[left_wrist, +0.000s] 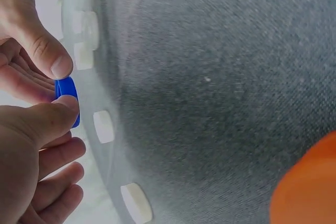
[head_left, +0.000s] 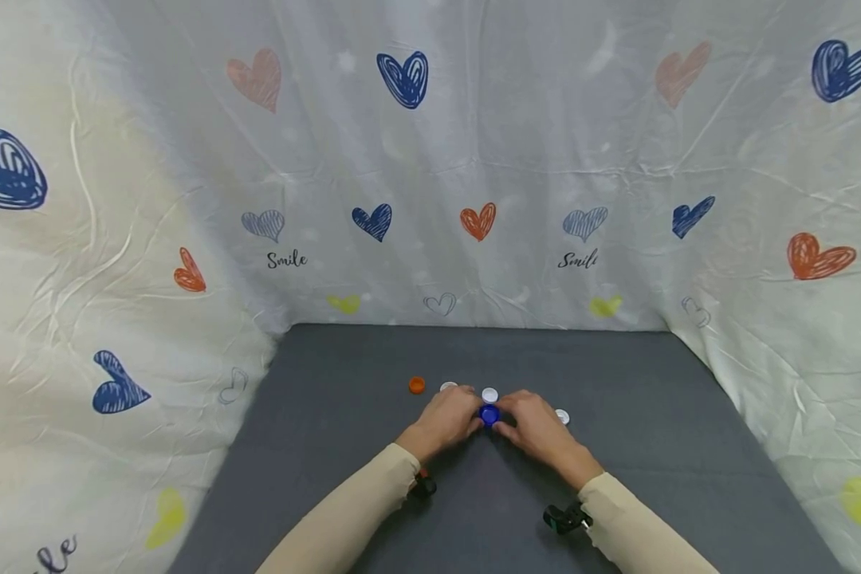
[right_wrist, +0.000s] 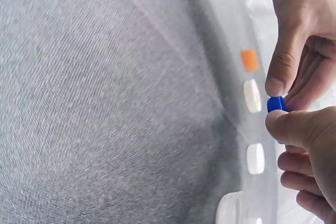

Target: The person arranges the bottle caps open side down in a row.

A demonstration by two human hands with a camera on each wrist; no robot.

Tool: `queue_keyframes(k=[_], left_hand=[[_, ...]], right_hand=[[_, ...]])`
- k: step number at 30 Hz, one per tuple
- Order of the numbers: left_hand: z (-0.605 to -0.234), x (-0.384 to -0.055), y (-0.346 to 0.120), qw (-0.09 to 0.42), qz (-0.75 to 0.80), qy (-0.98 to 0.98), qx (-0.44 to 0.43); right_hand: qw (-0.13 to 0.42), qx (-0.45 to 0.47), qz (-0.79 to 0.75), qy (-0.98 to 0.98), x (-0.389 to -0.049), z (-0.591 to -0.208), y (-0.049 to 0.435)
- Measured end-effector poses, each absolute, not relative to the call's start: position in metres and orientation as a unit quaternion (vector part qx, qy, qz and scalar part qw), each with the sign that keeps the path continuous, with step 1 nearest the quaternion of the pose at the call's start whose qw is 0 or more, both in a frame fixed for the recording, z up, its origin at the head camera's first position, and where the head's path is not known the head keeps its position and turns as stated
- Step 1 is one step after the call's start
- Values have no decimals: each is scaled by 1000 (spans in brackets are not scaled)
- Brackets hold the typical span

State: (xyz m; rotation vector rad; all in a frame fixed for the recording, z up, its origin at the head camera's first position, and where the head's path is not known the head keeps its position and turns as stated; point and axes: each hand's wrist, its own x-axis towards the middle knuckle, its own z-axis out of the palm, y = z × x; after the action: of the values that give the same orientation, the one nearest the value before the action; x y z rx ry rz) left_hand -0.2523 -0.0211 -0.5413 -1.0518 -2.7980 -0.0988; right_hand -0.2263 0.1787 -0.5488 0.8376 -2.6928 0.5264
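Note:
A small blue bottle cap (head_left: pixel 489 414) is in front of me, pinched between my two hands. My left hand (head_left: pixel 448 418) grips its left side with thumb and fingertips. From the other side, my right hand (head_left: pixel 536 426) pinches the cap too. Both thumbs are on the near side of the blue cap in the left wrist view, where it stands on edge. A white cap (head_left: pixel 490 395) shows just beyond it. Another white cap (head_left: pixel 448 386) is partly hidden behind my left fingers, and a third white cap (head_left: pixel 563 416) sits right beside my right hand.
An orange cap (head_left: pixel 417 385) lies on the dark grey table (head_left: pixel 344 414) to the left. Close under my left wrist is another orange piece (left_wrist: pixel 310 187), mostly hidden in the head view. A white curtain (head_left: pixel 430 143) printed with hearts hangs along the back and sides.

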Motion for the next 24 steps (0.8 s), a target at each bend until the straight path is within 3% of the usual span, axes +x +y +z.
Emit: queue_keyframes(k=[24], left_hand=[[-498, -220, -57, 152, -108, -906, -380]], right_hand=[[204, 318, 214, -901, -201, -508, 165]])
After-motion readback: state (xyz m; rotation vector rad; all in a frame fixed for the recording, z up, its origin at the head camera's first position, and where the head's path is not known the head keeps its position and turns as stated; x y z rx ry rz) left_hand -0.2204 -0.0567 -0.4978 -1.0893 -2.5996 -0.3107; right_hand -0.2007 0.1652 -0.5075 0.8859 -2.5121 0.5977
